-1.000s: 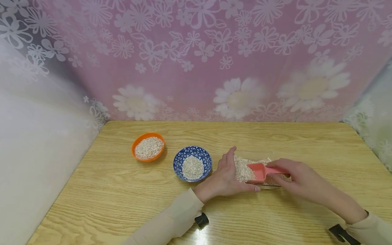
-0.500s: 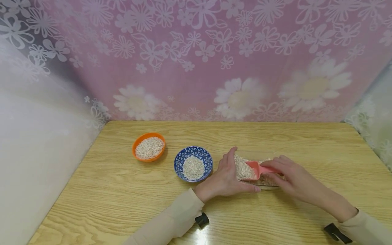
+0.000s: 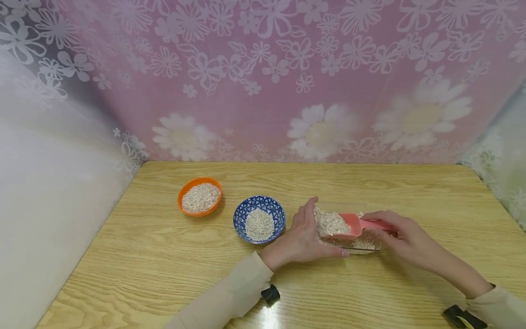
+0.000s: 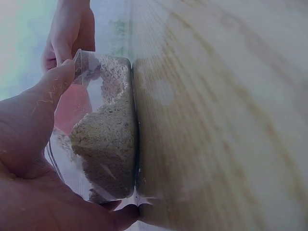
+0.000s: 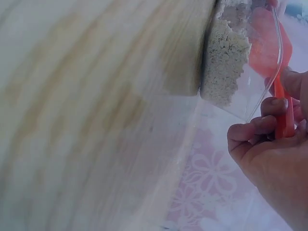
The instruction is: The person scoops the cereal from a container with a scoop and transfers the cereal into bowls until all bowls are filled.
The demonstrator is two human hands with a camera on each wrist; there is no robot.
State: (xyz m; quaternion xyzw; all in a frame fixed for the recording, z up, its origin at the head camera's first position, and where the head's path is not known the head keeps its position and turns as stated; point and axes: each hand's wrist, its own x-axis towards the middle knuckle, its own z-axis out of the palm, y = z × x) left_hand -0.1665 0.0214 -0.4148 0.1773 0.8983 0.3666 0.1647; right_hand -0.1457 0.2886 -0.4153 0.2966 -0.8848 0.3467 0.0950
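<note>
Oats fill a clear container (image 3: pixel 349 237) lying crosswise on the table (image 3: pixel 164 265), between the hands; left hand (image 3: pixel 302 237) clasps its left end, right hand (image 3: pixel 404 237) pinches a pink scoop (image 3: pixel 355 225) dipped in from the right. Left wrist: thumb (image 4: pixel 50 91) hooks the container's rim. Right wrist: fingers (image 5: pixel 255 130) curl round the scoop's handle.
</note>
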